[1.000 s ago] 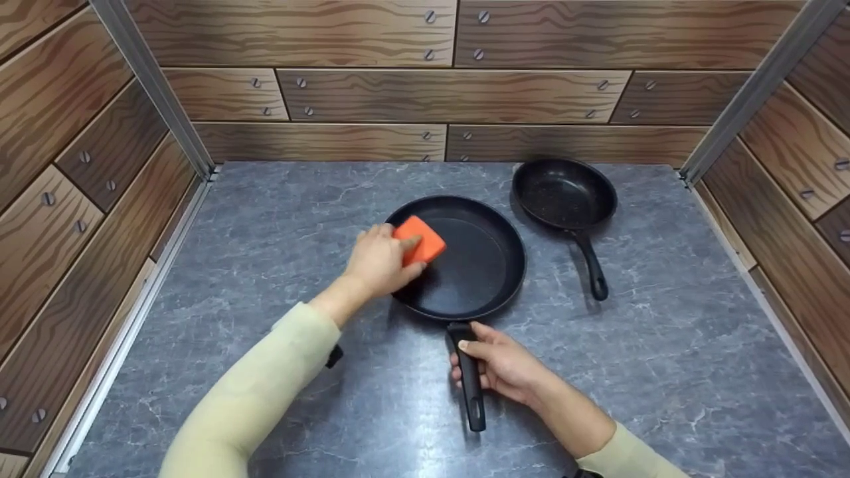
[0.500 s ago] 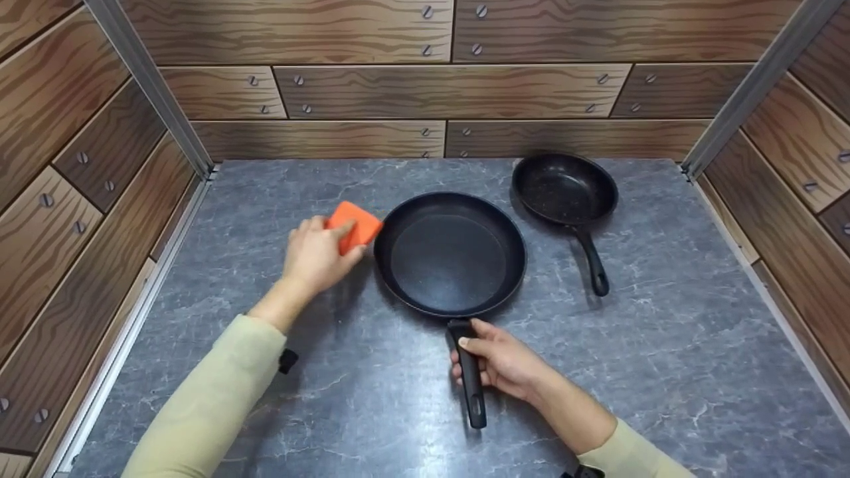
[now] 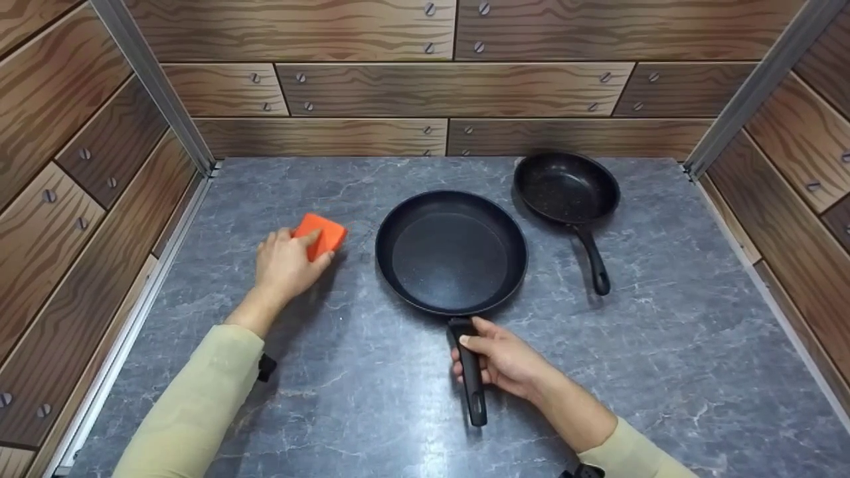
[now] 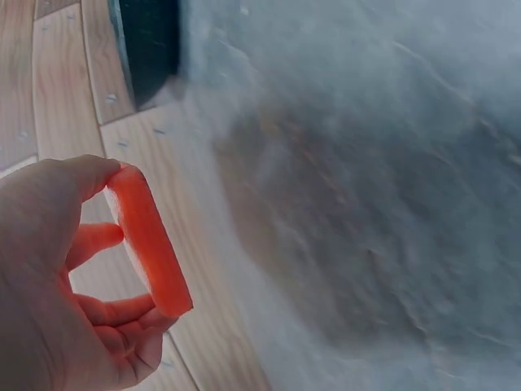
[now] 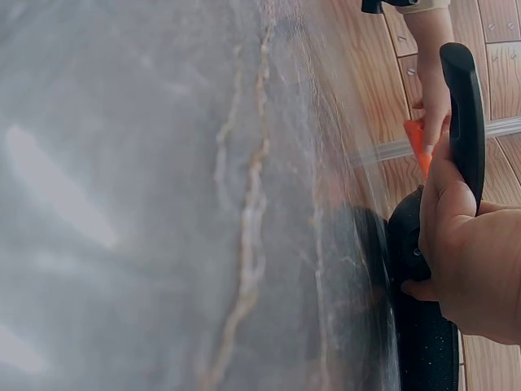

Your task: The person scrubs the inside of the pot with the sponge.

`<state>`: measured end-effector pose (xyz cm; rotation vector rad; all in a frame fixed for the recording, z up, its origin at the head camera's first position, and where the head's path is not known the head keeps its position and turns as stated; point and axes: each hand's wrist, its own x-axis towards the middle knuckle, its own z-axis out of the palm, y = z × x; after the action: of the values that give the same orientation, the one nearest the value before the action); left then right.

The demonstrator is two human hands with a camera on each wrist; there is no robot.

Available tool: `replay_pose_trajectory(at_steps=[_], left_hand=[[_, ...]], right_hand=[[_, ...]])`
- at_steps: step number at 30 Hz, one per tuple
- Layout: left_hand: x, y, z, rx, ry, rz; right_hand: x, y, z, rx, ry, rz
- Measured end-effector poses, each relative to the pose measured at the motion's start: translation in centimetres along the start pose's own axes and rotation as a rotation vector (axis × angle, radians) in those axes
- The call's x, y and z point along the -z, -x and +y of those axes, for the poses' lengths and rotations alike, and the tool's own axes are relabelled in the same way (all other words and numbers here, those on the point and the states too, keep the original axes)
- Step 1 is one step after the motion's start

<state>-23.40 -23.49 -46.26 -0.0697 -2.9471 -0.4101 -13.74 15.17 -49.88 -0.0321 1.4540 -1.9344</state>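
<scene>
My left hand (image 3: 287, 264) pinches an orange sponge (image 3: 329, 234) by its edges, left of the large black frying pan (image 3: 451, 259) and apart from it. In the left wrist view, thumb and fingertips hold the sponge (image 4: 151, 244) edge-on above the counter. With thumb on top and fingers curled beneath, my right hand (image 3: 508, 358) grips the large pan's black handle (image 3: 473, 392) close to the pan body. The pan's inside shows dark and bare. In the right wrist view, the same handle (image 5: 466, 106) rises past the hand, and the pan's side (image 5: 427, 334) lies beyond it.
A smaller black frying pan (image 3: 566, 188) sits at the back right, its handle (image 3: 594, 262) pointing toward the front. Wood-patterned walls (image 3: 451, 89) border the grey marbled counter (image 3: 664, 345) at the back and both sides, with metal posts (image 3: 163, 86) at the corners.
The left hand has carried the sponge out of the large pan, over its left rim, and farther left. The right hand keeps its grip on the handle, and both pans stay in place.
</scene>
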Motion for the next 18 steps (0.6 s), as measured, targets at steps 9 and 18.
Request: replay_pose_trajectory(at_steps=[9,18], left_hand=[[-0.8,0.5,-2.7,0.062,-0.002,-0.046],[-1.4,0.7,-3.8,0.086,-0.014,-0.053]], right_hand=[[0.0,0.0,0.1,-0.007,-0.003,0.008],[0.0,0.0,0.0,-0.003,-0.007,-0.005]])
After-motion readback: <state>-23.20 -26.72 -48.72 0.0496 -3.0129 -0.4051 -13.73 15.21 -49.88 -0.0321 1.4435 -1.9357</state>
